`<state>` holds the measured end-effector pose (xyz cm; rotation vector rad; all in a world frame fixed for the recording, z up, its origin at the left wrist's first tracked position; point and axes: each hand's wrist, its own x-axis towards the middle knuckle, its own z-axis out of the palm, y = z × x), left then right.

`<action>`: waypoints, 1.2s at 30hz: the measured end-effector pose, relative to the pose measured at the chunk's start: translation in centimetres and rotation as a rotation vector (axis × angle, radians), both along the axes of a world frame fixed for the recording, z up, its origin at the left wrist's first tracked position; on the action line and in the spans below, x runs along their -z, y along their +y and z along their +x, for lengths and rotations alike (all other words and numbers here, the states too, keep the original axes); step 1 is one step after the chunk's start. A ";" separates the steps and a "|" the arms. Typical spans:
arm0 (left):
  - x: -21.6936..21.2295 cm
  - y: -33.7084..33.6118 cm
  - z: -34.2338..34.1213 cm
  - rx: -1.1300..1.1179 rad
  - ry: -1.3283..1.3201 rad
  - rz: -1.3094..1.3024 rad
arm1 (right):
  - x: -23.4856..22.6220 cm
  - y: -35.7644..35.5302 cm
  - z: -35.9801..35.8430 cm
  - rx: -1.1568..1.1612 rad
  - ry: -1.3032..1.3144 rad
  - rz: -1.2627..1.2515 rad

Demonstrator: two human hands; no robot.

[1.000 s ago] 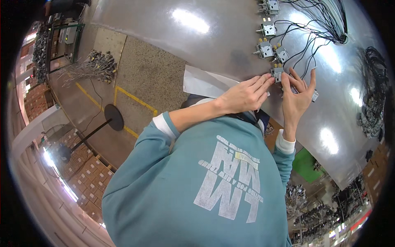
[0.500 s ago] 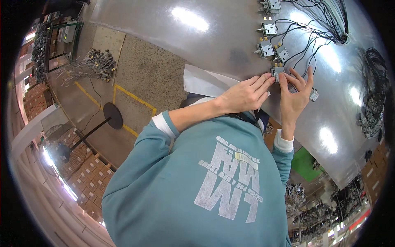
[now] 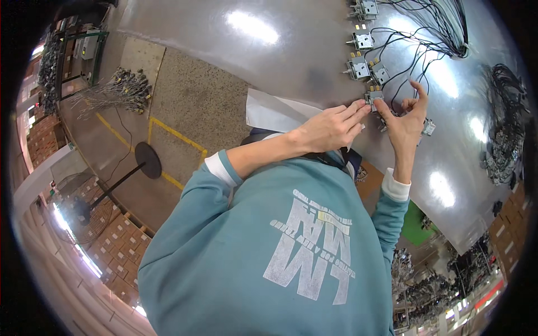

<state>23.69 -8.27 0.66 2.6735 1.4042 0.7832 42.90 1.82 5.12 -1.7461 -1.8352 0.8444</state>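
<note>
On the metal table, a small boxy metal unit with brass-coloured tabs [image 3: 374,95] lies between my hands, partly covered by fingers. My left hand [image 3: 332,130] reaches in from the left, its fingertips closed against the unit's left side. From the right, the thumb of my right hand [image 3: 407,124] presses on the unit, while the index finger stands raised and the others are bent, apart from it. Just beyond is a similar metal unit [image 3: 380,73], with another unit, its thin shaft pointing left [image 3: 357,68], beside it. One more small unit [image 3: 428,127] lies right of my right hand.
Black wires [image 3: 457,47] run from the units to a bundle at the far right. A heap of dark cables with metal ends [image 3: 504,151] lies at the table's right. White paper [image 3: 274,111] sits at the near edge. A pedestal fan's round base [image 3: 148,160] stands on the floor left.
My right index finger has lifted and spread away from the thumb, and the right wrist has shifted slightly right. My left hand stays at the unit. The whole view has drifted slightly.
</note>
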 end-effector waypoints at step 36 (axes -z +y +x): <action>-1.0 4.8 2.5 -0.176 0.230 0.103 | 0.3 2.5 -1.0 -0.106 -0.198 0.202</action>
